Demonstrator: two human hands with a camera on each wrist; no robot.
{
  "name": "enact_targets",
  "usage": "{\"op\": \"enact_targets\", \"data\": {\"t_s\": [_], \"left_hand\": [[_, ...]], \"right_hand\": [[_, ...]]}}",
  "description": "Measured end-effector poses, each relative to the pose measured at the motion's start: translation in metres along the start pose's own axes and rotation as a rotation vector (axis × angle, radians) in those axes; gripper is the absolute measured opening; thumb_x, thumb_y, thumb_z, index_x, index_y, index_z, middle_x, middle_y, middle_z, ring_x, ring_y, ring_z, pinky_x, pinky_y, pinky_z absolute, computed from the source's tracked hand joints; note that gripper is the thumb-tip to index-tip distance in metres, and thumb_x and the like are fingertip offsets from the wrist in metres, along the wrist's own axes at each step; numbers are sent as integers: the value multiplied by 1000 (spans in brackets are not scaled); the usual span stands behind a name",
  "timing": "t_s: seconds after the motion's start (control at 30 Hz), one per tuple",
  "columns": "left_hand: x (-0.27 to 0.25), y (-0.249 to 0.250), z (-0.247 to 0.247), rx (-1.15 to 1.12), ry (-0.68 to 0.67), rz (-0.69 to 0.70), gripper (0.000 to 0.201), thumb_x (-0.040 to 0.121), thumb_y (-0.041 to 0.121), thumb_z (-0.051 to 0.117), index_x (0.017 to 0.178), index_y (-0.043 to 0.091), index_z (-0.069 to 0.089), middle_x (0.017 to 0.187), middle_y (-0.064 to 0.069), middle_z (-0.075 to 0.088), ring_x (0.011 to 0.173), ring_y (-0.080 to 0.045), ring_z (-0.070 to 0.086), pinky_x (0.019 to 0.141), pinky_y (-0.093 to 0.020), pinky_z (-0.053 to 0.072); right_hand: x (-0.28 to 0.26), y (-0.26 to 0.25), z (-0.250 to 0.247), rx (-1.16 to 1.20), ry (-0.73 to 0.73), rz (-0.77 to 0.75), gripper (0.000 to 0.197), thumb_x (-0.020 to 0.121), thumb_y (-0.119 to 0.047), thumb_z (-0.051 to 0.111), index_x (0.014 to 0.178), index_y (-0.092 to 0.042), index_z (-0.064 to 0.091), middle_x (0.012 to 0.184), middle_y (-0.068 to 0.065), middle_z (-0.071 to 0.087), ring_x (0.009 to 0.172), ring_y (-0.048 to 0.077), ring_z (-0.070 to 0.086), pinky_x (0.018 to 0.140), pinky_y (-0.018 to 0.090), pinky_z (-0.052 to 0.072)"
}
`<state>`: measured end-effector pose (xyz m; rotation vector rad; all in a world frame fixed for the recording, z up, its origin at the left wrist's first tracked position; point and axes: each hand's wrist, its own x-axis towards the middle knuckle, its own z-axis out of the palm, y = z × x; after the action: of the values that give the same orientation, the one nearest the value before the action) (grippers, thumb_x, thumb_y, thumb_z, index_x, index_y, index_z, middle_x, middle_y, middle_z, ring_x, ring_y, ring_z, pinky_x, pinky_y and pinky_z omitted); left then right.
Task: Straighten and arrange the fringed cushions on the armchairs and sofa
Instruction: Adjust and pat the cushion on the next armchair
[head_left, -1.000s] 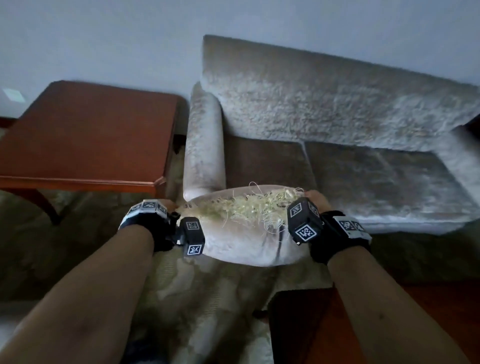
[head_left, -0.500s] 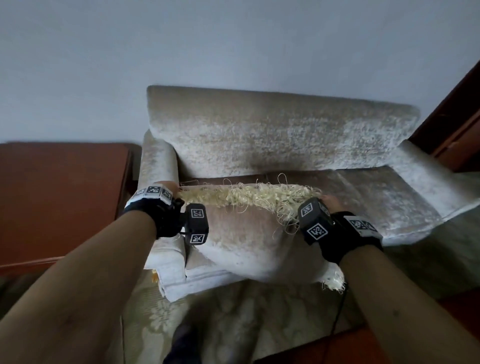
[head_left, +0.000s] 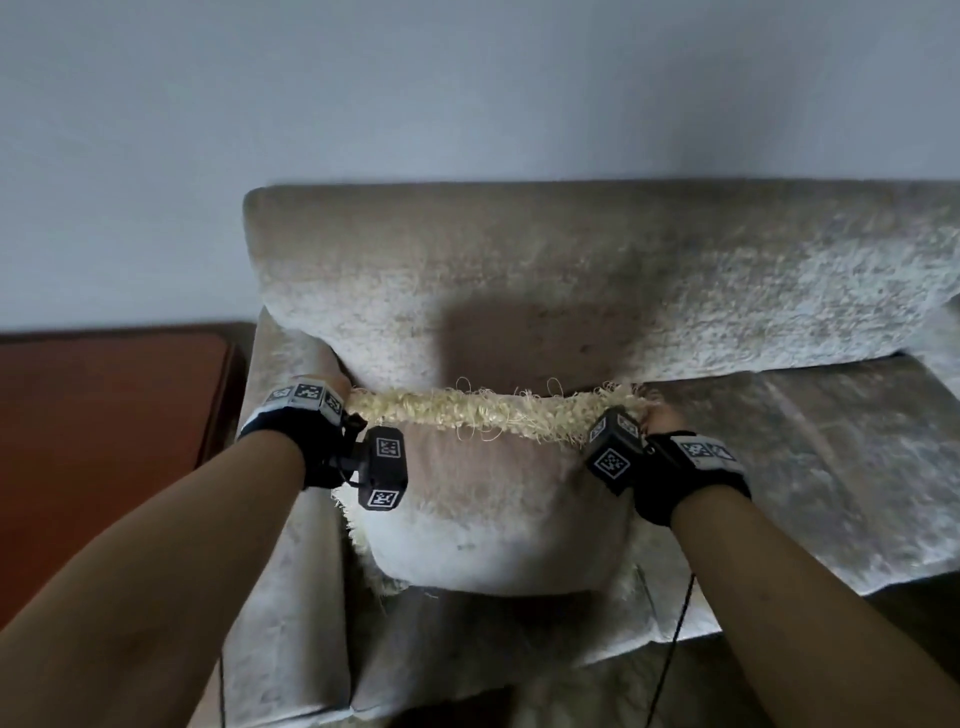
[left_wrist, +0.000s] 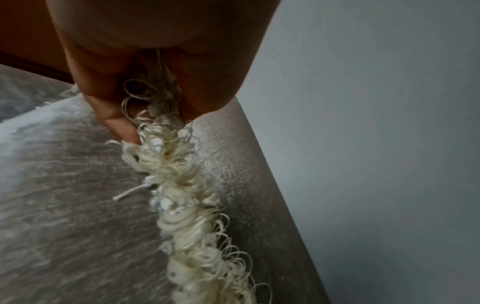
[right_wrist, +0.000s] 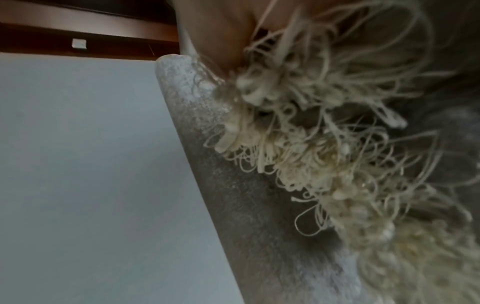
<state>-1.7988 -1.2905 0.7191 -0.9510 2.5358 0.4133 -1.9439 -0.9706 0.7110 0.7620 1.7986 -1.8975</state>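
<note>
Now the fringed cushion (head_left: 493, 499) stands at the sofa (head_left: 779, 270) seat's nine o'clock end, left hand (left_wrist: 145, 67) and right hand (head_left: 662, 418) pinching its top fringe corners; next, I judge, settle it upright against the backrest and release.

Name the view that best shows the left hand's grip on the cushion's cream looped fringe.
Left wrist: the left hand pinches the cream looped fringe between thumb and fingers. Head view hides the fingers behind the wrist strap; right wrist shows only fringe.
</note>
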Motion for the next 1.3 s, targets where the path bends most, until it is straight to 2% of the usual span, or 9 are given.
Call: {"op": "enact_targets", "data": {"t_s": [0.2,0.3,0.4,0.53,0.7,0.9,1.07,1.13,1.3], "left_hand": [[115,44,-26,-105,90,-20,33,69,28,67,97,13,59,98,-12,68,81,-29,66,76,-32,56],[173,75,-39,-715,224,-140,48,89,23,56,135,10,50,130,-17,58,105,-29,62,58,-15,54],[215,102,-26,-943,371,-260,53,95,26,46,147,21,34,147,-10,43,132,-32,46,92,-33,53],[238,120,16,-980,345,-338,49,97,33,46,144,21,39,147,-7,45,133,-29,45,106,-32,36],[250,117,51,-1017,339,-395,45,92,38,52,135,29,49,133,-7,58,117,-29,58,98,-33,47],[251,112,53,-1072,414,-389,51,89,44,54,138,32,47,138,1,55,126,-23,53,108,-41,42],[247,140,48,-1212,535,-86,43,97,29,49,139,21,49,139,4,53,131,-5,46,106,-14,29],[258,150,70,-1120,615,112,42,98,25,45,140,19,47,130,8,58,122,11,49,103,-8,33],[300,118,210,52,554,340,59,96,52,29,151,37,14,162,-7,5,150,-24,3,120,-50,9]], "right_hand": [[123,-66,58,-48,-93,1,36,95,-32,44,84,-6,67,55,1,62,56,22,62,52,21,46],[172,-94,89,-78,-124,-4,20,85,-25,57,84,-6,65,68,2,58,64,19,67,60,16,48],[205,-106,116,-185,-285,19,15,85,-23,54,75,-14,58,75,4,58,60,13,57,56,19,46],[239,-92,145,-258,-325,41,21,92,-13,46,89,-3,64,141,29,44,121,42,49,103,50,39],[274,-61,173,-454,-251,4,34,92,-28,50,115,-7,65,125,12,61,82,21,57,84,40,50],[257,-28,196,-671,-158,-495,44,77,-35,56,117,-21,67,144,2,47,132,25,44,109,44,37],[228,0,217,-787,-312,-919,41,90,-35,49,127,-23,61,151,-2,39,143,15,30,114,24,13],[236,30,220,-780,-273,-1147,42,95,-36,44,132,-23,57,151,-1,41,142,17,32,114,28,17],[321,129,179,-1616,-121,-1270,55,93,-62,23,147,-52,17,162,-14,3,151,17,-1,111,69,-1]]}}
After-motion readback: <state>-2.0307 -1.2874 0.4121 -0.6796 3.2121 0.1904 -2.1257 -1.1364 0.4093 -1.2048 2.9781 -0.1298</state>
